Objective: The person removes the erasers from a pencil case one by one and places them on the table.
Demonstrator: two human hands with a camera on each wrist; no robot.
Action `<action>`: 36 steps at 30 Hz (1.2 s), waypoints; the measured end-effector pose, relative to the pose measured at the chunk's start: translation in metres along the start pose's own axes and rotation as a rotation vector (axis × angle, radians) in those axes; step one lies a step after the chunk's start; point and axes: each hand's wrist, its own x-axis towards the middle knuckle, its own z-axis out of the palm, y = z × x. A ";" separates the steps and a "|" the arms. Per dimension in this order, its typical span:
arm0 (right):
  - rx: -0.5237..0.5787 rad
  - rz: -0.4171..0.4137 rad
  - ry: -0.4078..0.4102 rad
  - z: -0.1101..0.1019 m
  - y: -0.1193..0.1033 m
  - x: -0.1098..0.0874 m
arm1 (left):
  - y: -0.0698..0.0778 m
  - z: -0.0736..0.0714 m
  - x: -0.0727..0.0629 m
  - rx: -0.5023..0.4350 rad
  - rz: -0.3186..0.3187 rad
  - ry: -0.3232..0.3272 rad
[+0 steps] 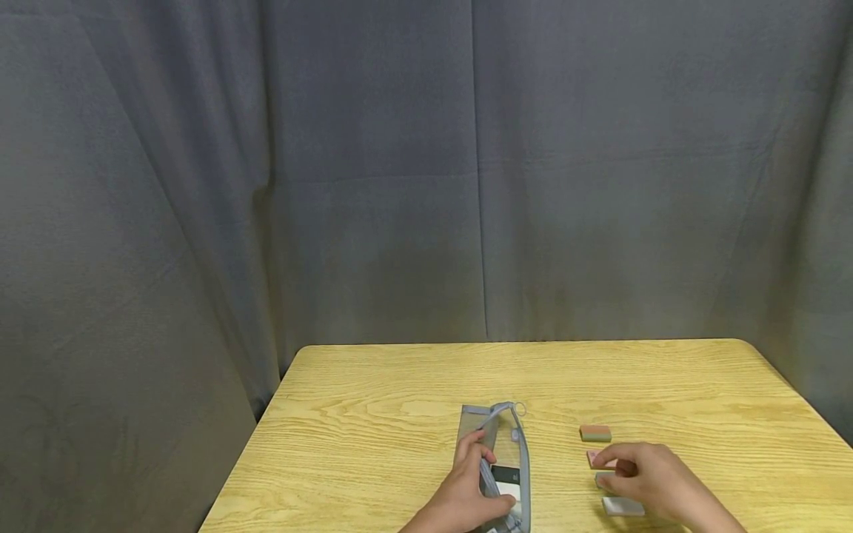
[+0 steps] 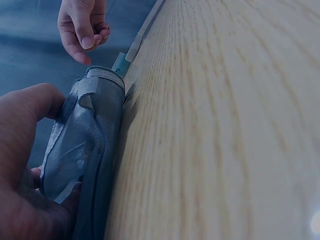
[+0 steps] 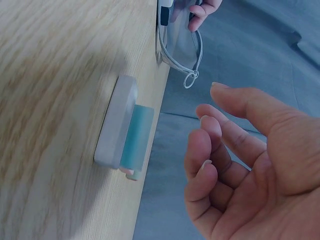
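My left hand [image 1: 463, 496] grips a grey mesh zip pouch [image 1: 525, 474], its fingers and thumb spread across the unzipped mouth. Inside lies a black-and-white block [image 1: 506, 475], partly covered by the thumb. Over a column of small eraser-like blocks hovers my right hand [image 1: 653, 477], fingers loosely bent and holding nothing. Beneath or beside it are a pink block [image 1: 592, 458] and a teal block [image 3: 137, 137], both partly hidden in the head view. A white block [image 1: 623, 507] lies nearest me, and an orange-and-green block [image 1: 595, 434] farthest away.
The wood-grain table [image 1: 373, 414] has rounded far corners. Grey curtains [image 1: 380, 185] hang behind it and along the sides. A zip pull ring [image 1: 520, 409] sticks out at the pouch's far end.
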 end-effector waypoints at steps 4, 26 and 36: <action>0.003 -0.022 0.008 0.003 -0.001 0.003 | 0.000 0.000 0.000 0.005 0.002 -0.001; -0.003 -0.051 0.012 0.010 -0.010 0.013 | 0.002 -0.002 -0.002 -0.007 0.004 -0.007; 0.021 -0.059 0.013 0.014 -0.013 0.014 | 0.001 -0.001 -0.002 0.001 0.004 -0.004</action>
